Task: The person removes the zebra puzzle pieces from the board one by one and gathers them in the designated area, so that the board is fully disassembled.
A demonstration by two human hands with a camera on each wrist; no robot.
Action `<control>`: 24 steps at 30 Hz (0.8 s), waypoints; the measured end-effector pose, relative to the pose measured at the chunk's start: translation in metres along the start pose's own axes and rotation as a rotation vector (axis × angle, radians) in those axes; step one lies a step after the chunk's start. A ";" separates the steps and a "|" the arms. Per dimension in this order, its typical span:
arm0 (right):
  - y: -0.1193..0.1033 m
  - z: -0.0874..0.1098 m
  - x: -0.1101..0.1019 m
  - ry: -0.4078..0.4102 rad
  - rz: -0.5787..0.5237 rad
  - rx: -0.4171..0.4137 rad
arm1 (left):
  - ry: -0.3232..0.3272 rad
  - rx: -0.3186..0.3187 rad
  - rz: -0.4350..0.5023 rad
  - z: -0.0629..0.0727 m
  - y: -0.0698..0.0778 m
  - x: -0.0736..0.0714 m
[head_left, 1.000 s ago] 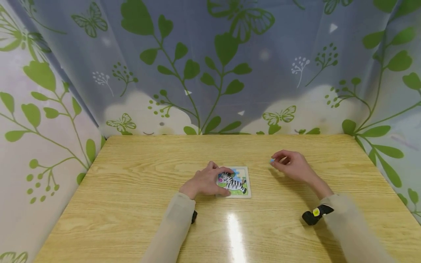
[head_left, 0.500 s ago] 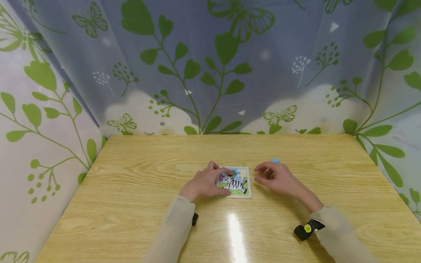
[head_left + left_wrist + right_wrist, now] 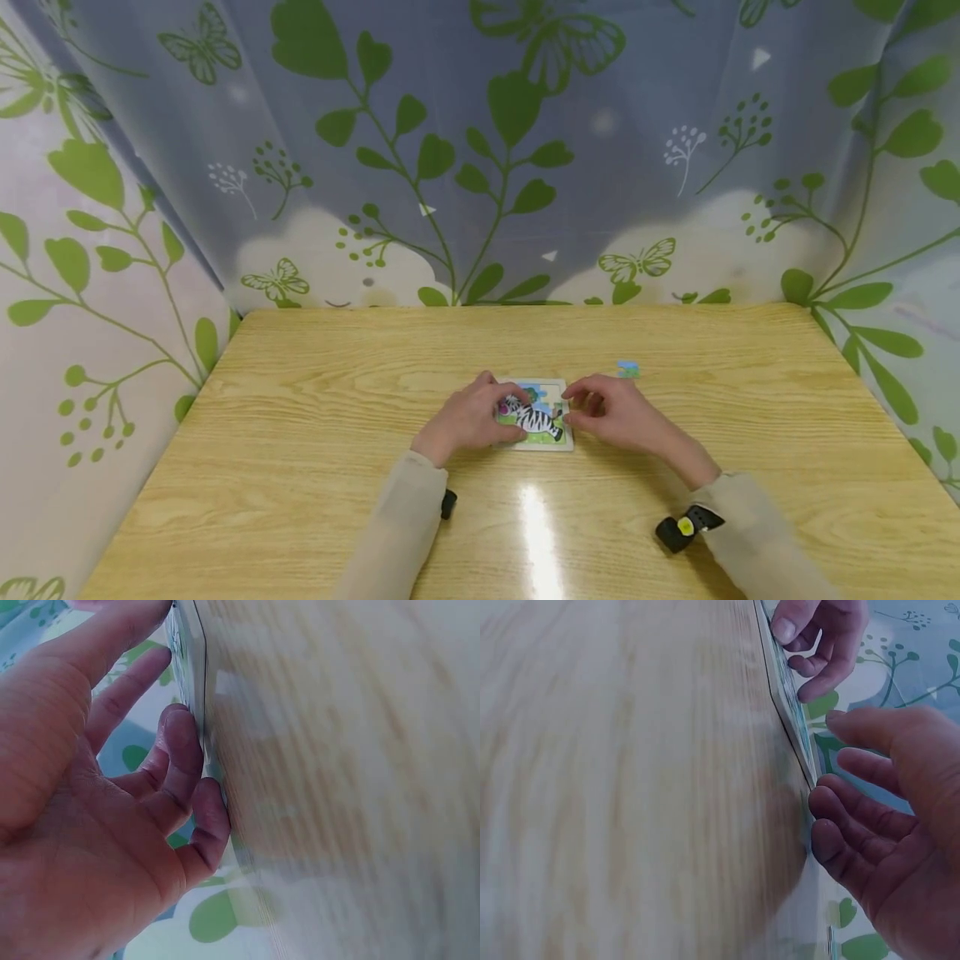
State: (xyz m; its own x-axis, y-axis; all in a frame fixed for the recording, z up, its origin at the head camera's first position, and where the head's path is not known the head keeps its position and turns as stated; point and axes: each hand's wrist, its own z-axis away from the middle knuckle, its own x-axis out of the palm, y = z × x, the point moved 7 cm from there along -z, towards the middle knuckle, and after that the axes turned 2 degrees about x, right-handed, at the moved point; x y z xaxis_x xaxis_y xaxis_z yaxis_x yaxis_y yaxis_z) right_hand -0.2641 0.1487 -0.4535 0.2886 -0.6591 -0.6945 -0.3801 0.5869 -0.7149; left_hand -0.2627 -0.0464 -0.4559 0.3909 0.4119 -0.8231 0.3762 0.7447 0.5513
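Note:
A small square zebra jigsaw puzzle (image 3: 538, 421) in a pale frame lies on the wooden table, with a cream gap near its upper right corner. My left hand (image 3: 468, 421) holds it at the left side, thumb and index finger over its face. In the left wrist view, the other fingers (image 3: 184, 746) curl at the frame's edge. My right hand (image 3: 618, 412) is at the puzzle's right edge, thumb and index finger apart with nothing seen between them. Beyond that hand lies a loose blue and green puzzle piece (image 3: 628, 369).
The wooden table (image 3: 300, 500) reaches back to a blue patterned curtain (image 3: 465, 167), with more printed cloth (image 3: 90, 333) at the left. A black camera strap (image 3: 701, 518) circles the right wrist.
My right hand has let go of the blue piece, leaving it on the table, and has moved left to the puzzle's right edge. The left hand stays on the puzzle.

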 end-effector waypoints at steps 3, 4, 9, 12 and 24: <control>-0.003 -0.002 0.004 -0.021 0.010 -0.017 | -0.004 -0.004 -0.010 0.000 0.000 0.001; -0.004 -0.003 0.006 -0.030 0.019 -0.022 | -0.006 -0.006 -0.014 0.001 -0.001 0.001; -0.006 -0.004 0.011 -0.062 0.086 -0.025 | -0.021 -0.022 -0.021 0.001 -0.001 0.002; -0.004 -0.005 0.012 -0.076 0.108 -0.008 | -0.025 -0.033 -0.011 0.000 -0.002 0.002; -0.002 -0.008 0.014 -0.098 0.088 0.015 | -0.023 -0.074 0.057 -0.004 -0.008 0.004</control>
State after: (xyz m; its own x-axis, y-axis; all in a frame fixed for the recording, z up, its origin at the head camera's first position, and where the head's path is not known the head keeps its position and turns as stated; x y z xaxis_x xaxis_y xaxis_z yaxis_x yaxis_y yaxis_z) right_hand -0.2663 0.1352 -0.4612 0.3392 -0.5564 -0.7585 -0.3947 0.6478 -0.6516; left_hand -0.2675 -0.0485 -0.4645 0.4291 0.4434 -0.7869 0.2903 0.7573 0.5850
